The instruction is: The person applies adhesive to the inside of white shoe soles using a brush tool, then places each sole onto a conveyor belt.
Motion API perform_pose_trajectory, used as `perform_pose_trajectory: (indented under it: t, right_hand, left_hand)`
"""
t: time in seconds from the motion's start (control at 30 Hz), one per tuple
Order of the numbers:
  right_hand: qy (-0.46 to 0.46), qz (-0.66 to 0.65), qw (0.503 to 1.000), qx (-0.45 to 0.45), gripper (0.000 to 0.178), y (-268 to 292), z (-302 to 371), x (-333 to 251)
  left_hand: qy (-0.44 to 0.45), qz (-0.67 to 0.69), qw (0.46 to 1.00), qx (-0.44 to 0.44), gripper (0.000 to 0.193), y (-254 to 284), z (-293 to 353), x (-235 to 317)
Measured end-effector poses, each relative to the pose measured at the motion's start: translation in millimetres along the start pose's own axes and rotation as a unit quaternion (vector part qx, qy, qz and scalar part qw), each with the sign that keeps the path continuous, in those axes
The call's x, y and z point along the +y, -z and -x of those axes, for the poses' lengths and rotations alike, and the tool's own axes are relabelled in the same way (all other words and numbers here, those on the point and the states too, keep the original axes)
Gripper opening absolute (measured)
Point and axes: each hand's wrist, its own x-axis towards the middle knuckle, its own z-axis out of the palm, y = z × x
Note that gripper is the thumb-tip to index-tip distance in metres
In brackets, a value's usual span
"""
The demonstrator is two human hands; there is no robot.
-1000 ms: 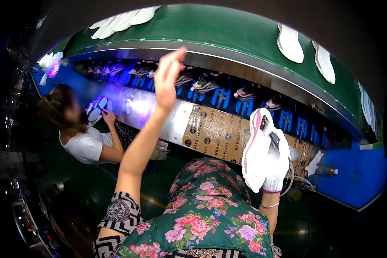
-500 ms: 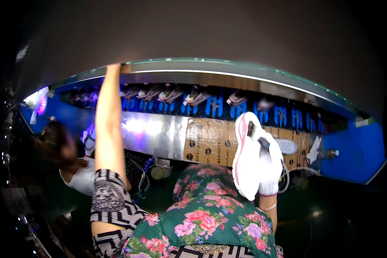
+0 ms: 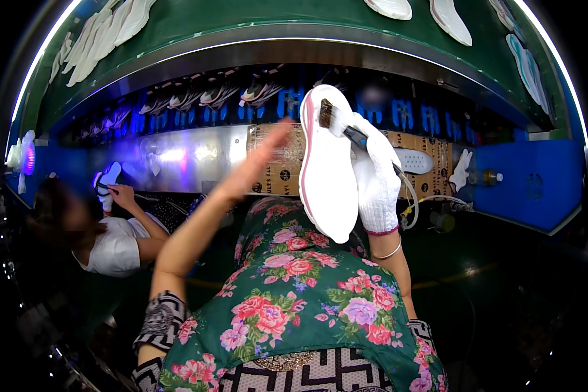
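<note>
Gloved right hand [image 3: 375, 179] grips brush [image 3: 336, 121] and white sole [image 3: 326, 176].
Bare left hand [image 3: 268, 150] is open, empty, blurred; shoes [image 3: 209, 97] line the conveyor's lower shelf [image 3: 385, 108].

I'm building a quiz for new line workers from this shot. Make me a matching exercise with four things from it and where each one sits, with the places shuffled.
Things:
1. white shoe sole with pink edge
2. dark-bristled brush with blue handle
3. bare left hand
4. white insoles on the green upper belt

Places:
A. top left of the view
B. held with the sole in the white-gloved right hand
C. raised empty, left of the sole
D. upright in front of the brown cardboard panel

Pairs: 1-D, 2-B, 3-C, 4-A
</note>
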Motion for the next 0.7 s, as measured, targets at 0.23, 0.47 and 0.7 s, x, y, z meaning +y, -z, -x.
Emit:
perform_pose_trajectory:
  t: [0.23, 0.47, 0.7]
  right_hand:
    - [0.134, 0.334, 0.933, -0.018, 0.03, -2.9, 8.4, 0.7]
    - [0.194, 0.486, 0.845, -0.106, 0.031, -20.7, 17.1, -24.8]
    - [0.238, 0.566, 0.775, -0.148, 0.027, -28.0, 27.4, -39.5]
  left_hand:
    - [0.066, 0.576, 0.815, 0.016, 0.077, -110.9, 7.9, -15.1]
    - [0.016, 0.828, 0.544, -0.13, 0.082, -102.9, 11.4, -17.2]
    - [0.03, 0.631, 0.773, 0.055, 0.089, -110.5, -1.9, -15.5]
